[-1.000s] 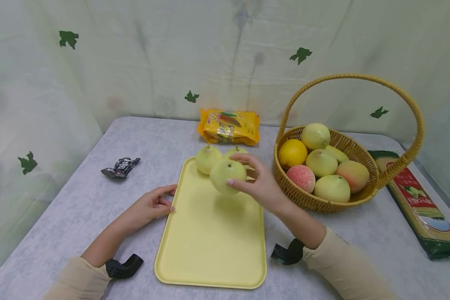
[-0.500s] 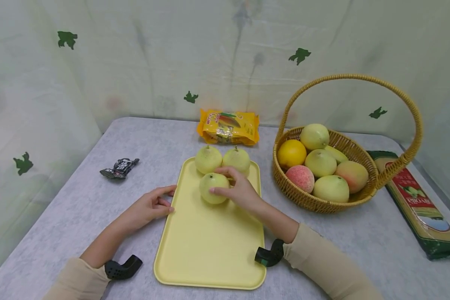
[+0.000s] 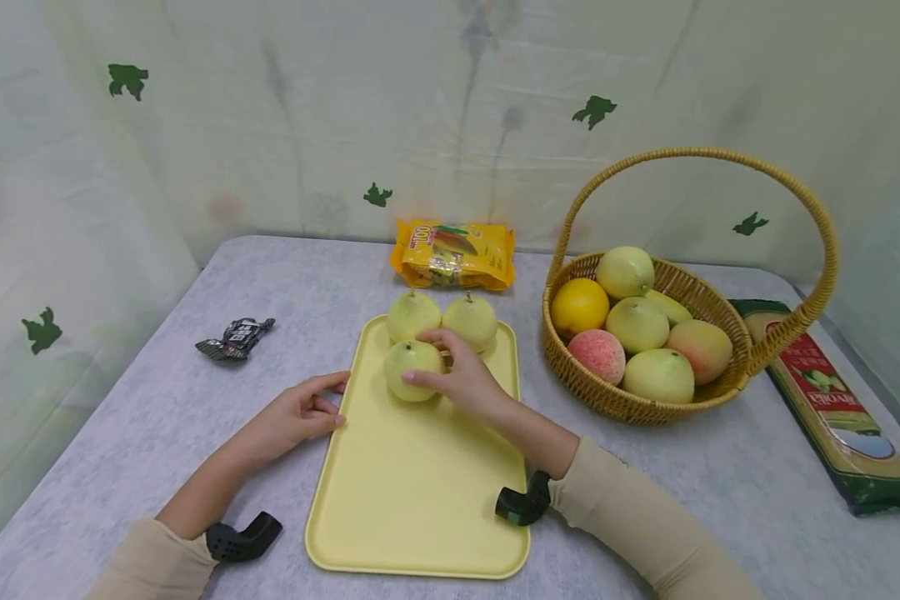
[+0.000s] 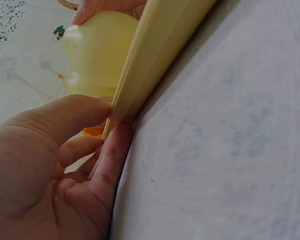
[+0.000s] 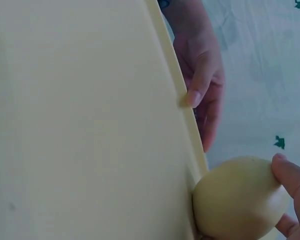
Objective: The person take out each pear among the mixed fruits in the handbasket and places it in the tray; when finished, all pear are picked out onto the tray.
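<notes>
In the head view my right hand (image 3: 471, 377) grips a round pale-green pear (image 3: 409, 372) from its right side, thumb in front and fingers behind. The pear rests on the yellow tray (image 3: 412, 500), seen against the tray floor in the right wrist view. Right behind it, two more stemmed pears sit side by side at the tray's far end, a left pear (image 3: 414, 312) and a right pear (image 3: 470, 320). My left hand (image 3: 300, 410) pinches the tray's left rim; in the left wrist view the thumb lies on the rim (image 4: 135, 75) with fingers below.
A wicker basket (image 3: 607, 406) of mixed fruit with a tall handle stands right of the tray. Beyond the tray lies a yellow packet (image 3: 453, 254). A black wrapped sweet (image 3: 236, 339) lies at left, a long green-and-red bag (image 3: 832, 400) at far right.
My right hand has brought the pear left and down onto the tray, then slid slightly further left in front of the left pear. My left hand has stayed at the rim.
</notes>
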The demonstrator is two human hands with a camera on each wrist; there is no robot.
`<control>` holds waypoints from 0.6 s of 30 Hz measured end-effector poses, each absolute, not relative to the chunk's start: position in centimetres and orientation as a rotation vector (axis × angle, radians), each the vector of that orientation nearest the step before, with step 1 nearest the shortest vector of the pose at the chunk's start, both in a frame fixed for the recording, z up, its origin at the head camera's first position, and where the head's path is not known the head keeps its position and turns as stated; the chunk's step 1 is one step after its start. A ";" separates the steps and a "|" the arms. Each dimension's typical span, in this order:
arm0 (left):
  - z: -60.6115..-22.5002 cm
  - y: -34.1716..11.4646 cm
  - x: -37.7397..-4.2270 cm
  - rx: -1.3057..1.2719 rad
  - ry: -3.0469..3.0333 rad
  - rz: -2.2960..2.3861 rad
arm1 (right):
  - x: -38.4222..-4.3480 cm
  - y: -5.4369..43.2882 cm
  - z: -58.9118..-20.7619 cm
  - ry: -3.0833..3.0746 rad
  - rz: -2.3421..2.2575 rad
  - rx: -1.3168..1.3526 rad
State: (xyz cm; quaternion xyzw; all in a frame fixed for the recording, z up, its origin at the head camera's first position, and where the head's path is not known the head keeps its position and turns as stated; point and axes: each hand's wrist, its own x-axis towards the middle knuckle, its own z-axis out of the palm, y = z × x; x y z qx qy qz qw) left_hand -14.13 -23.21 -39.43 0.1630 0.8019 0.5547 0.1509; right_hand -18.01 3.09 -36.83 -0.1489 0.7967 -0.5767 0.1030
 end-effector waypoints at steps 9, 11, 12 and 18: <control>-39.5 -23.2 -14.1 0.463 2.305 1.591 | -15.8 4.9 -32.9 2.297 -1.694 -0.472; -39.5 -23.2 -14.1 0.461 2.300 1.596 | -15.3 5.9 -31.9 2.298 -1.723 -0.530; -39.5 -23.2 -14.1 0.460 2.298 1.598 | -15.4 6.5 -31.8 2.304 -1.731 -0.579; -39.6 -23.3 -14.2 0.477 2.311 1.593 | -16.3 11.0 -31.4 2.381 -1.772 -0.877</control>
